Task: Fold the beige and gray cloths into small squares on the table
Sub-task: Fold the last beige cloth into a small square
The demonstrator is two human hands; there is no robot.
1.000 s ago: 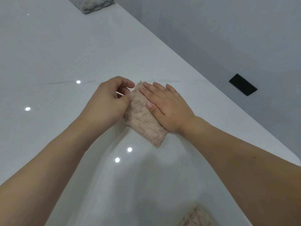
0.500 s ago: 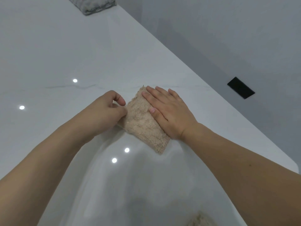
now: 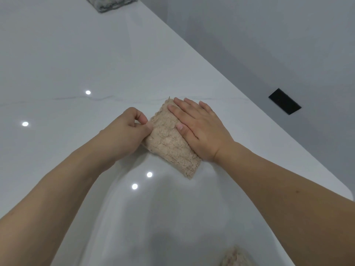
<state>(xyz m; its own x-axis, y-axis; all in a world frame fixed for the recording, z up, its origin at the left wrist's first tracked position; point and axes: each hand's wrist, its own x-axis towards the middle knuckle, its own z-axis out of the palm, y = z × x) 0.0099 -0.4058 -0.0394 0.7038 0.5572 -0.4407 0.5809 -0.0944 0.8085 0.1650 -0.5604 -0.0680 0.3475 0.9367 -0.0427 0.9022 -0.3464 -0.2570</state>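
- The beige cloth (image 3: 171, 143) lies on the white table (image 3: 96, 54) near the middle of the view, already folded down to a small thick rectangle; its long axis runs from about 11 o'clock to 5 o'clock.
- The right hand (image 3: 199, 129) lies flat on the cloth's 2 o'clock side; its fingers (image 3: 182, 106) are straight and together, pressing the layers down rather than gripping.
- The left hand (image 3: 126, 131) is at the cloth's 9 o'clock edge; thumb and forefinger are curled and pinch that edge, so this hand is clamped on the fabric.
- Judged from this, the step in hand is squaring up the folded beige cloth: one hand pins it, the other tugs or tucks the loose edge into line.
- The next move probably calls for letting go of the edge and smoothing the stack flat; the plush fabric looks springy and may puff open if released too soon.
- A gray cloth (image 3: 109, 3) sits far off at 12 o'clock, at the table's far end, cut by the frame; whether it is folded I cannot tell.
- Another beige cloth piece (image 3: 233, 257) shows at 5 o'clock at the bottom edge; too little is visible to say more.
- A dark rectangle (image 3: 284, 101) sits on the floor at 3 o'clock, beyond the table.
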